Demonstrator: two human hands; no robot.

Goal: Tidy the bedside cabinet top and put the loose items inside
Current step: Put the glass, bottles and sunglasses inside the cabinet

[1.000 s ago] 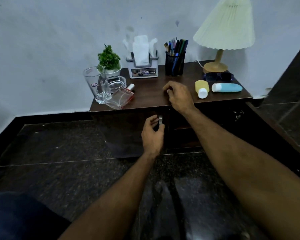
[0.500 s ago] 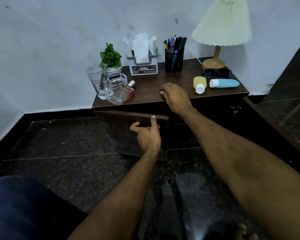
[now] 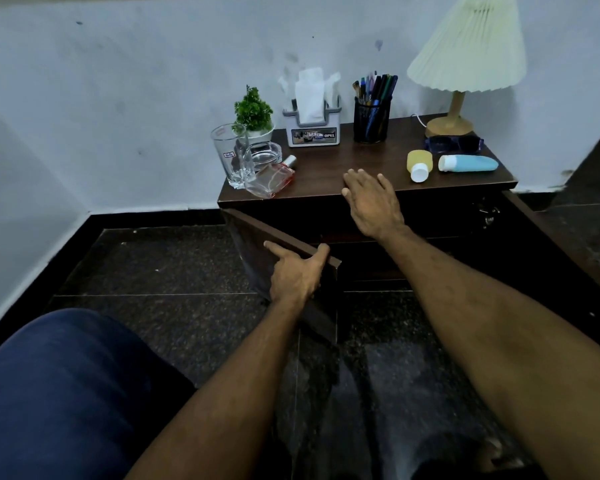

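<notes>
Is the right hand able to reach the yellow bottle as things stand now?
Probably yes. The right hand is open at the front edge of the cabinet top, holding nothing. The yellow bottle lies on its side just to the right, with only bare wood between them.

My cabinet top (image 3: 343, 168) carries glass (image 3: 231, 154), perfume bottle (image 3: 270, 178), tissue box (image 3: 313, 128), pen cup (image 3: 372, 121), lamp (image 3: 459, 74) (two tubes (image 3: 468, 163) lying flat).

1. A pale blue-white wall (image 3: 135, 98), marked with dark smudges, rises behind the lamp (image 3: 464, 57).
2. A black skirting board (image 3: 153, 216) edges the wall low to the lamp's left.
3. Dark speckled floor tiles (image 3: 174, 261) spread below the lamp, faintly glossy.
</notes>
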